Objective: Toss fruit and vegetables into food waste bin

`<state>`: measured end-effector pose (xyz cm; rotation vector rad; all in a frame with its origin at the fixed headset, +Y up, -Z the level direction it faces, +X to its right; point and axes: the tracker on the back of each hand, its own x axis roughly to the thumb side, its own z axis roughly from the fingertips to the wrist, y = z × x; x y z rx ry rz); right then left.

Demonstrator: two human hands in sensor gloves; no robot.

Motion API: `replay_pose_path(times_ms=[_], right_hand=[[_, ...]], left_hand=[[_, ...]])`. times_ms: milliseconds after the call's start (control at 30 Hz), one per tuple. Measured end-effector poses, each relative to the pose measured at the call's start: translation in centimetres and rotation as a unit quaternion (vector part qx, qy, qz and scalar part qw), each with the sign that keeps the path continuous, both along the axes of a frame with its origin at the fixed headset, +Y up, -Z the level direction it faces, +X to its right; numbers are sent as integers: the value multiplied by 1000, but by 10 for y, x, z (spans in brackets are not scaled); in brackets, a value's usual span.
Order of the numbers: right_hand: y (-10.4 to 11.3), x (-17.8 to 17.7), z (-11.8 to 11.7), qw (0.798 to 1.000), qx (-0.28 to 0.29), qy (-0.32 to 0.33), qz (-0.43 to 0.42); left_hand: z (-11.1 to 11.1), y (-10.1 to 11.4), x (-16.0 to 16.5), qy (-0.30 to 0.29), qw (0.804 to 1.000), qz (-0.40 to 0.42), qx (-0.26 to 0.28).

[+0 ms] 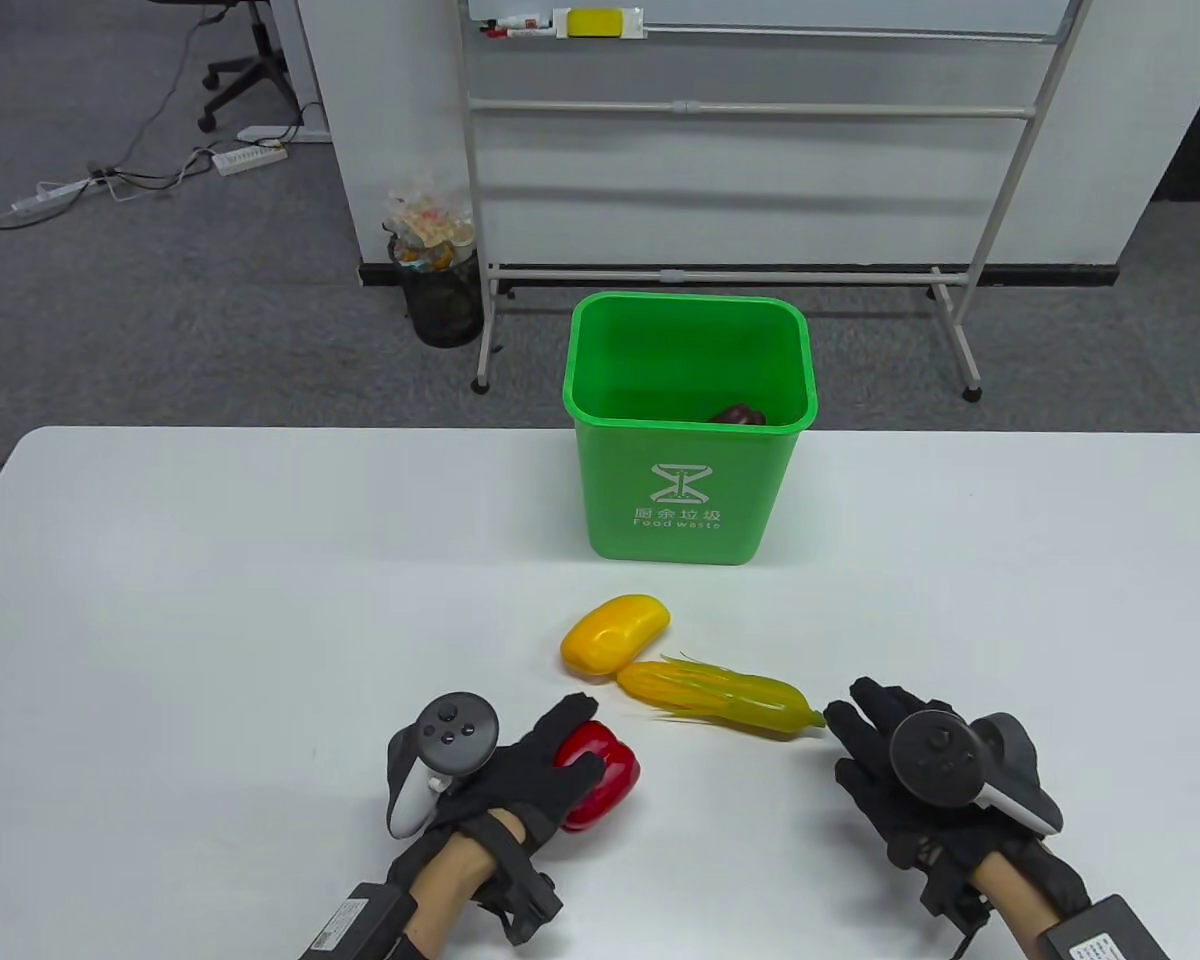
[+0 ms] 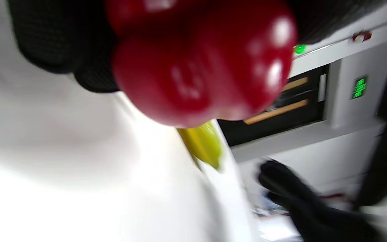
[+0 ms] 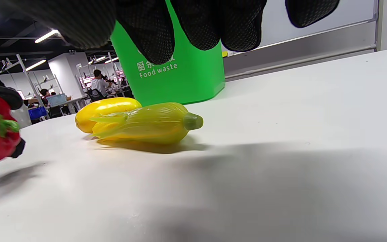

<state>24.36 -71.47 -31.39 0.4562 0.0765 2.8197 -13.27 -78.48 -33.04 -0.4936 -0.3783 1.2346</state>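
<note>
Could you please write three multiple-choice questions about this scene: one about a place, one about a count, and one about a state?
1. Where does the corn lie?
A. inside the green bin
B. on the table, between the yellow mango and the right hand
C. on the floor

2. How many food items are on the table outside the bin?
A. one
B. three
C. five

3. What is the left hand doing?
A. gripping the red pepper
B. resting flat on bare table
C. holding the bin

Answers: 1 B, the corn sits by the yellow mango, near the right hand. 2 B, pepper, mango, corn. 3 A, its fingers wrap the red pepper.
</note>
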Motion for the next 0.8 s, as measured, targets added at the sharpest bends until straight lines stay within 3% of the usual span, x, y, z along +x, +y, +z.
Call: replay_pose_path(times_ms=[67, 133, 200, 267, 333, 400, 467, 500, 533, 600, 633, 700, 800], right_hand=[[-1, -1, 0, 1000, -3, 1, 1], [-1, -1, -1, 1000, -8, 5, 2], [-1, -1, -2, 1000, -15, 7, -2], [0, 0, -3, 1000, -13, 7, -8], [0, 1, -3, 1000, -13, 5, -10], [-2, 0, -3, 1000, -17, 4, -5], [-3, -1, -3, 1000, -19, 6, 3], [-4, -1, -2, 1000, -19, 7, 8], [-4, -1, -1, 1000, -19, 6, 9], [-3, 0, -1, 1000, -20, 5, 8], [-3, 1, -2, 1000, -21, 3, 2], [-2, 2, -3, 1000, -23, -2, -8], [-2, 1, -2, 1000, -24, -1, -8]], left_hand=[[5, -6, 14, -56, 993, 87, -55], [9, -2, 32, -131, 973, 171, -87], [4, 24, 53, -158, 956, 233, -84], [-14, 66, 68, -153, 948, 275, -43], [-50, 137, 83, -126, 937, 326, 29], [-95, 206, 92, -35, 936, 343, 68], [-134, 235, 87, 21, 954, 289, 78], [-142, 236, 81, 69, 971, 220, 57], [-142, 233, 76, 128, 974, 175, 63], [-140, 223, 70, 198, 960, 148, 131], [-138, 217, 67, 208, 955, 152, 144], [-133, 199, 53, 197, 960, 159, 121], [-127, 189, 37, 201, 959, 146, 138]])
